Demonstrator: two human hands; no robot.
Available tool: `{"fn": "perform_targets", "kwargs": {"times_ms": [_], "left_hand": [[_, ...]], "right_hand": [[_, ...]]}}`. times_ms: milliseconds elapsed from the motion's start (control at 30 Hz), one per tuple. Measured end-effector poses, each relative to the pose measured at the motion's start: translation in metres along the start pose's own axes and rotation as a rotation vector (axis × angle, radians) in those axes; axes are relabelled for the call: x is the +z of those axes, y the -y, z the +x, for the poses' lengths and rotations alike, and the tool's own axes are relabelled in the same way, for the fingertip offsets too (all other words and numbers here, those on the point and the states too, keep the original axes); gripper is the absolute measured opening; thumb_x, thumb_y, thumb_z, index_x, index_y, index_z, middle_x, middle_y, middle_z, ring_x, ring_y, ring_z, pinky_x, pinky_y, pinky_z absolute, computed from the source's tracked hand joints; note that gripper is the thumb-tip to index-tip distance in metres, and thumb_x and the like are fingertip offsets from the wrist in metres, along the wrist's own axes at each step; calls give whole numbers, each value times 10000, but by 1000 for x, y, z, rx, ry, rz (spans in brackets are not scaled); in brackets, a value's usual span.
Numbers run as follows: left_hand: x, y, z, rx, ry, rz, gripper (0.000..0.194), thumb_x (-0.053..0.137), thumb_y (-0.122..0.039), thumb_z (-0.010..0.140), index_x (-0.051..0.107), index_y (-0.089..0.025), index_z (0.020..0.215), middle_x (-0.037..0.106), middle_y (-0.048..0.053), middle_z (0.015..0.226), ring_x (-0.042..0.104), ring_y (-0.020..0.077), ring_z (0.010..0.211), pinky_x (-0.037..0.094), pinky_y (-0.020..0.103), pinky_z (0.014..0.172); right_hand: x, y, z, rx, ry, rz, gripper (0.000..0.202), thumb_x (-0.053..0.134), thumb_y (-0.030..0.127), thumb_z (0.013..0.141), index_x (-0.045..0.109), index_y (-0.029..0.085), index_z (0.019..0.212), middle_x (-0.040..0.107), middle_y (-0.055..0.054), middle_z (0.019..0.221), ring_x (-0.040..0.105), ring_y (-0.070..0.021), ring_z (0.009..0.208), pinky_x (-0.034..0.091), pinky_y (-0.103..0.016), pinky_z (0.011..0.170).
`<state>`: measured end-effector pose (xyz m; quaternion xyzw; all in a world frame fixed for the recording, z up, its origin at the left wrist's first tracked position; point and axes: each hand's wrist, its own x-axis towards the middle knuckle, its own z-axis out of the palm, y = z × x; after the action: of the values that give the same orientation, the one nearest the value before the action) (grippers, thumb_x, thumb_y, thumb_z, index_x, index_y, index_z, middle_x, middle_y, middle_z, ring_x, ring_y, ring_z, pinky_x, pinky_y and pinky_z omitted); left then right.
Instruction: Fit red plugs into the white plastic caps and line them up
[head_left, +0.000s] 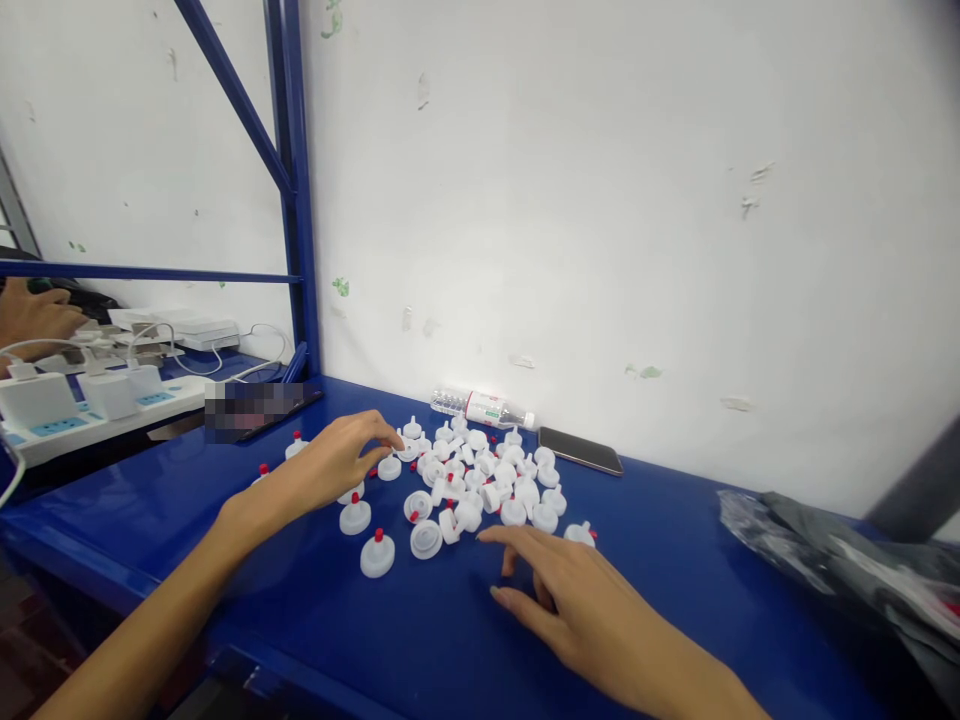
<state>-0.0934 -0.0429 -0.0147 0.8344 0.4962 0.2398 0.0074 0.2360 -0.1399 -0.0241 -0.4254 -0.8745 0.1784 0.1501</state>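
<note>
A pile of white plastic nozzle caps [472, 475], some with small red tips, lies on the blue table [450, 640]. My left hand [349, 455] reaches in at the pile's left edge. Its thumb and index finger are apart, just above a white nozzle cap [388, 467]; whether they touch it I cannot make out. My right hand [570, 600] hovers at the near right side of the pile, fingers loosely bent and apart, holding nothing. Left of the pile, several red-tipped caps [377, 555] stand upright, some partly behind my left hand and forearm.
A clear bottle [487, 408] lies against the wall beside a dark phone [580, 450]. Plastic bags [847, 560] lie at right. On the left are another dark flat device [262, 410], a power strip with chargers [105, 410], a blue frame post [300, 200] and another person's hand [37, 315].
</note>
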Motion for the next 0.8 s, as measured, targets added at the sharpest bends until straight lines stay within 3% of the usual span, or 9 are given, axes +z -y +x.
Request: {"fn": "perform_targets", "kwargs": {"times_ms": [267, 433, 600, 800], "left_hand": [[4, -17, 2, 12, 99, 5, 223, 537, -195, 889, 758, -222, 907, 737, 58, 962, 683, 207, 899, 505, 286, 792], [2, -24, 2, 17, 116, 28, 252, 518, -176, 903, 766, -213, 930, 727, 62, 973, 681, 201, 889, 489, 273, 773], [5, -19, 1, -6, 128, 72, 278, 508, -155, 904, 753, -194, 1027, 711, 79, 950, 665, 215, 862, 479, 292, 762], [10, -6, 1, -20, 111, 114, 301, 473, -164, 931, 746, -214, 1046, 695, 95, 1051, 626, 253, 1004, 458, 338, 865]], "right_hand": [[1, 0, 1, 4, 8, -9, 410, 538, 343, 1010, 482, 380, 1415, 667, 18, 1124, 604, -125, 701, 488, -278, 704], [0, 0, 1, 4, 8, -16, 386, 534, 339, 1013, 500, 381, 1396, 665, 17, 1127, 603, -131, 710, 482, -278, 697], [0, 1, 0, -1, 11, -18, 379, 532, 340, 1017, 500, 384, 1392, 658, 24, 1123, 594, -131, 713, 482, -286, 718], [0, 0, 0, 2, 11, -16, 389, 536, 327, 1014, 493, 395, 1395, 652, 35, 1116, 579, -125, 695, 481, -281, 700]]}}
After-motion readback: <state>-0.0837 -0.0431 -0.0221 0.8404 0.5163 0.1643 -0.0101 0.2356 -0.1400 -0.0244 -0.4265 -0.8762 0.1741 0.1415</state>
